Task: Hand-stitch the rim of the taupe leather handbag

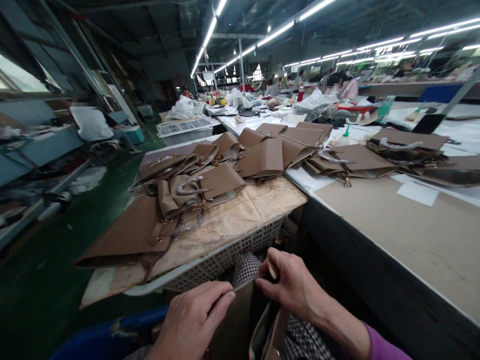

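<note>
Low in the head view, my left hand (195,320) is closed, pinching the upper edge of a brown bag piece (234,325) that rests in my lap. My right hand (290,285) is closed too, with fingers curled over the same edge a little to the right. Checked fabric (245,267) shows behind the piece and under my right wrist. Just beyond my hands a white plastic basket (225,257) carries a worn board heaped with several brown handbags (176,200) with wrapped handles.
A long workbench (412,235) runs along the right, with more brown bags (360,160) and a white paper sheet (418,192). A blue rim (108,337) sits at lower left. The green floor aisle (75,220) lies left. Other people work at far tables.
</note>
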The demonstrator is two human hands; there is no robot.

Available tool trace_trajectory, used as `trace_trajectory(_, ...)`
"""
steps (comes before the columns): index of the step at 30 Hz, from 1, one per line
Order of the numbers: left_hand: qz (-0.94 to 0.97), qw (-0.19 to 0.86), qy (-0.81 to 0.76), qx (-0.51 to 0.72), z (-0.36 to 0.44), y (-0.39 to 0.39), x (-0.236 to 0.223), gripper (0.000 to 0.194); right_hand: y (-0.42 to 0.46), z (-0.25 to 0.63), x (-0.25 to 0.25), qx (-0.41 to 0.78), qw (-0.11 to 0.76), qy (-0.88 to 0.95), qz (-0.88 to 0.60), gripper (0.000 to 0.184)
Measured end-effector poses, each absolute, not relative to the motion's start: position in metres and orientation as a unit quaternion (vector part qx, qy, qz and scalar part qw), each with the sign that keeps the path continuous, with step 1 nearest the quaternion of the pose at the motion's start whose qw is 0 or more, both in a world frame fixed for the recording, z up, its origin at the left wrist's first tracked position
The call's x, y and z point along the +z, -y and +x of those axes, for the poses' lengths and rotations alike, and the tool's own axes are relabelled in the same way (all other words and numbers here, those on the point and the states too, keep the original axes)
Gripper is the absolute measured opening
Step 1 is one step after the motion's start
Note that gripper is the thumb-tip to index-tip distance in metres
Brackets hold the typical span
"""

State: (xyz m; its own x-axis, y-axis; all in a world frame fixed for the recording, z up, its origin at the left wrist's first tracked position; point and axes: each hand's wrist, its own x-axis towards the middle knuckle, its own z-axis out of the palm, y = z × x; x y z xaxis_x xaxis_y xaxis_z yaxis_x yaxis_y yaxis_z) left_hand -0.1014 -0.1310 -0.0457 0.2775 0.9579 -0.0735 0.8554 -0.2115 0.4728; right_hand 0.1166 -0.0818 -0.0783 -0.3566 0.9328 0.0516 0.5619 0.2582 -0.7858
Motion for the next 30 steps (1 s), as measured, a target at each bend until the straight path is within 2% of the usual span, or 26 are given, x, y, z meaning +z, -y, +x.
trace_trajectory(4,0.762,0.215,-0.606,0.071,-0.096,0.129,-0.043,0.022,0.082,0.114,-0.077,0.385,0.305,0.736,-0.466,0.03)
trace_trajectory(11,0.821,0.205,-0.528,0.075,-0.075,0.119,-0.042,0.025,0.083,0.115,-0.076,0.407,0.324,0.741,-0.425,0.033)
trace_trajectory(18,0.78,0.252,-0.569,0.07,-0.075,0.118,-0.036,0.035,0.079,0.123,-0.072,0.415,0.29,0.788,-0.35,0.018)
trace_trajectory(22,0.783,0.226,-0.579,0.011,-0.074,0.119,-0.041,0.022,0.074,0.12,-0.073,0.402,0.285,0.798,-0.346,0.017)
trace_trajectory(25,0.788,0.221,-0.575,-0.002,-0.076,0.116,-0.041,0.024,0.079,0.116,-0.064,0.325,0.263,0.826,-0.378,0.001)
trace_trajectory(27,0.789,0.242,-0.565,0.009,-0.08,0.111,-0.037,0.026,0.09,0.11,-0.055,0.251,0.273,0.849,-0.376,0.014)
trace_trajectory(30,0.788,0.297,-0.538,0.021,-0.088,0.104,-0.026,0.022,0.112,0.099,-0.054,0.214,0.303,0.888,-0.272,0.027)
